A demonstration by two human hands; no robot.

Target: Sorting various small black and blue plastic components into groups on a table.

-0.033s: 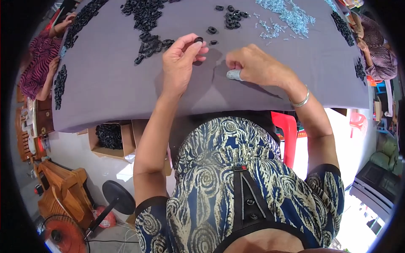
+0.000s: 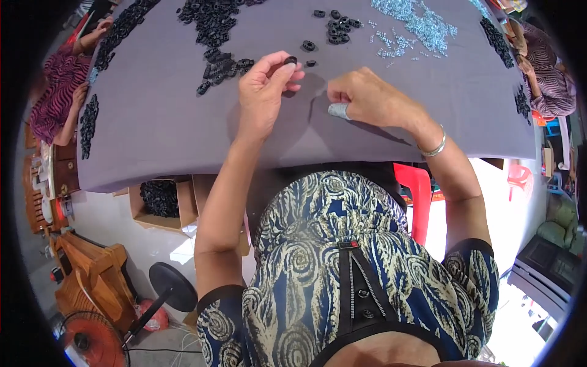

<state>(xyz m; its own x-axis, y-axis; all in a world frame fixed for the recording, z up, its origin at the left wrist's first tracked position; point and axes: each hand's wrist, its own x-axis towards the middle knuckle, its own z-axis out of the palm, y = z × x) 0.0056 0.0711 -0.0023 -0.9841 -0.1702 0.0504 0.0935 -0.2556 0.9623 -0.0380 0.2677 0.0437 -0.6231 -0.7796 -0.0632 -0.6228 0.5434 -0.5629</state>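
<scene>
Below the desk (image 2: 183, 140), left of the grip, sits a brown cardboard box (image 2: 160, 205) of black parts. Left hand (image 2: 263, 92) pinches a black ring (image 2: 290, 60) at its fingertips; right hand (image 2: 367, 98) is curled shut just beside.

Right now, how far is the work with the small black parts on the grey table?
Done: cannot tell; no finished pile is clearly apart. In hand: the left hand pinches one black ring, and the right hand is closed beside it. Left: a black ring pile and silver parts lie on the grey table.
</scene>
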